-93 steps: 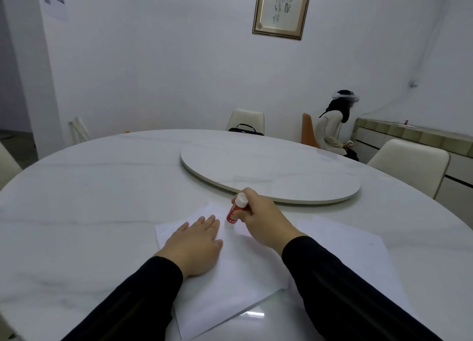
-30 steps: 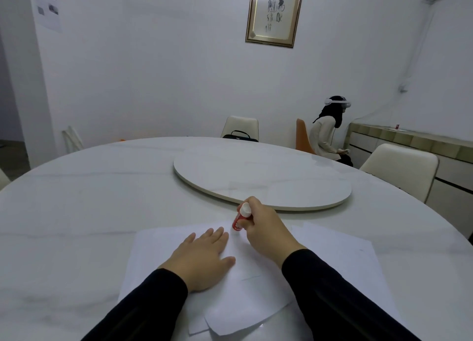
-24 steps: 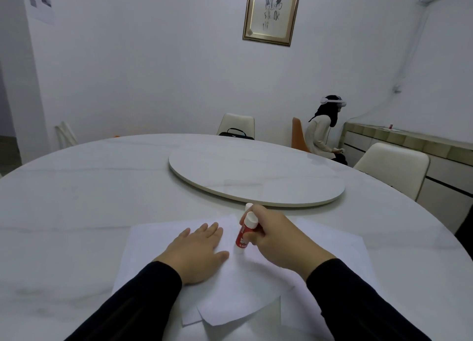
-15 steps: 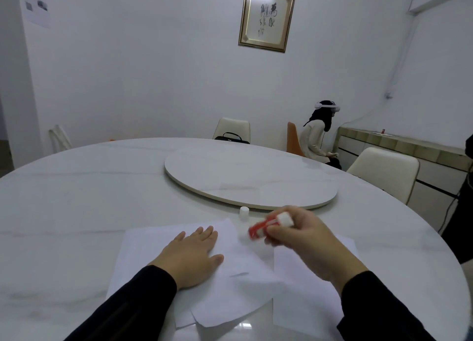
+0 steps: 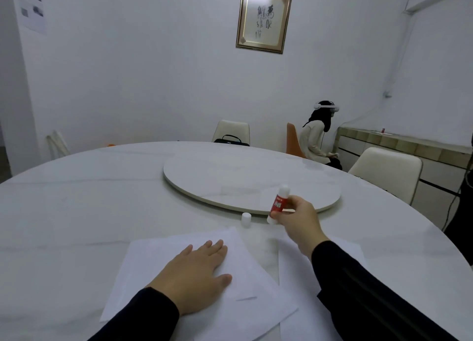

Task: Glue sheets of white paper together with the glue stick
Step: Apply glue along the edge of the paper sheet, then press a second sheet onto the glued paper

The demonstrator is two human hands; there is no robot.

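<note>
Left hand lies flat, fingers spread, pressing the overlapping white paper sheets onto the round white marble table. Right hand pinches the red-and-white glue stick nearly upright beyond the sheets, beside its small white cap, standing alone.

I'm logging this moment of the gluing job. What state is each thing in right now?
glue stick: uncapped, held upright off the paper in the right hand.
cap: off, standing on the table beyond the sheets.
sheets of white paper: overlapping, lying flat.
left hand: open, palm pressed flat on the top sheet.
turntable: bare.
</note>
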